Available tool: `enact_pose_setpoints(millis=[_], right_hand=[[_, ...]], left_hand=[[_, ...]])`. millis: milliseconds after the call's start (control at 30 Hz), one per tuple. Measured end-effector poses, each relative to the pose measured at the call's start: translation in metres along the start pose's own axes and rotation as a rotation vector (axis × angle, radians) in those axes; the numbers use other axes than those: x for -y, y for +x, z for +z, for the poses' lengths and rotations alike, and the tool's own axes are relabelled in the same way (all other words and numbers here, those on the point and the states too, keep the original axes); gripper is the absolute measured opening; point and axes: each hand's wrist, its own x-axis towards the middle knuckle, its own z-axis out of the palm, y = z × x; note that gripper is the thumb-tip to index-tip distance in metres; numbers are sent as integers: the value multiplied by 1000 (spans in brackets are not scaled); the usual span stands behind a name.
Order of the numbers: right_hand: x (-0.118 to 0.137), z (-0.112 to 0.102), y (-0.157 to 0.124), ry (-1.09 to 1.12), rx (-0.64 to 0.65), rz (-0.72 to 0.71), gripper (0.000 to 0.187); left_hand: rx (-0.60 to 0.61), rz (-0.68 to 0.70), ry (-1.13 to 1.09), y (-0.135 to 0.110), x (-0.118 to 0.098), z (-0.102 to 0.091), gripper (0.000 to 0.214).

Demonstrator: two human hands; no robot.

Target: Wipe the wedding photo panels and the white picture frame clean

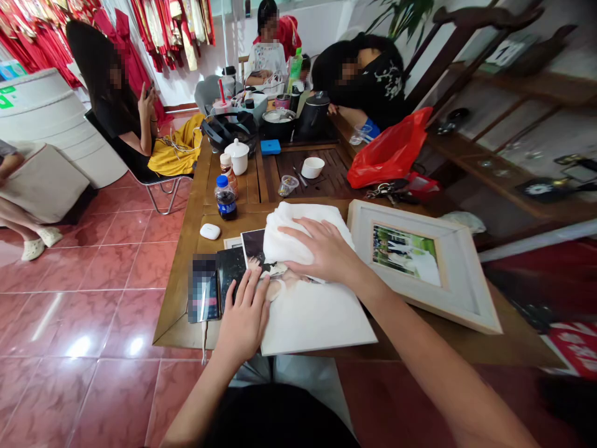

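Observation:
A large photo print [312, 314] lies flat at the near edge of a wooden table [184, 261]. My left hand [245, 317] rests flat on the print's left edge, fingers spread. My right hand [326, 252] presses a folded white cloth [291, 233] onto the upper part of the print, fingers stretched over the cloth. A pale framed photo [420, 261] lies just right of my right hand. A dark phone [204, 289] lies left of my left hand.
Farther along the table stand a cola bottle [226, 198], a white earbud case [210, 231], a white lidded cup [238, 155], a small bowl [312, 167], kettles and a red plastic bag [389, 152]. Three people sit around the far end. Red tiled floor lies to the left.

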Motion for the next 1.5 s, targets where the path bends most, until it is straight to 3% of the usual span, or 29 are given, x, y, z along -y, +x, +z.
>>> enact_pose_setpoints(millis=[300,667,833,1000,1333,1500], right_hand=[[0,0,-26,-23,-47,12,69],[48,-7,-119,-24,-98,-97,71],[49,-13,-141,0,-66,-149,74],[27,-12,-120,-3,-59,-77,71],[-17,-2,-20,49,-68,90,71],[-17,-1,-10,47,-92,117,70]], left_hand=[[-6,-16,1,1,-1,0,51],[-19,-26,-4,0,-2,1,50],[5,-21,-7,0,-2,0,51],[21,-11,-3,1,0,0,51],[32,-10,0,2,0,-1,51],[19,-35,-10,2,-1,-1,50]])
